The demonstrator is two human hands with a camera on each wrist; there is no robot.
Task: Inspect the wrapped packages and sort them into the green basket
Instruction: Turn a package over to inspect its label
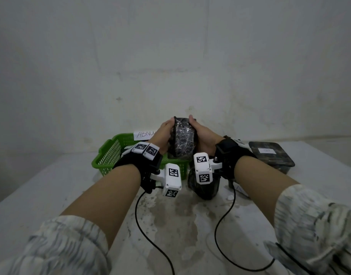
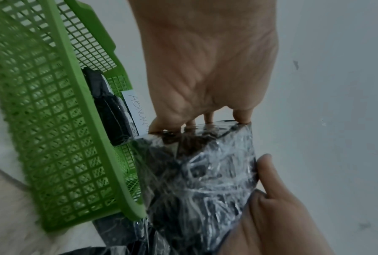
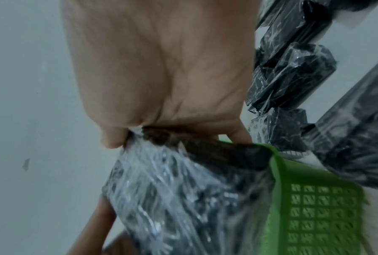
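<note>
Both hands, left hand point(image 1: 164, 133) and right hand point(image 1: 202, 135), grip the wrapped package point(image 1: 183, 136) between curled fingers point(image 2: 241, 114); rotate it slowly, check the film, then lower into the green basket point(image 1: 109, 153) below-left.

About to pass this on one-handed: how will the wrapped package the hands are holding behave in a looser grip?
The package probably stays stiff: its edges look boxy under the film. The glossy, wrinkled wrap may be slippery. Both the left hand and right hand clamp its sides, so it may be bulky for one hand.

Green mesh basket point(image 1: 109, 153); black, clear-wrapped package point(image 1: 183, 135).
</note>
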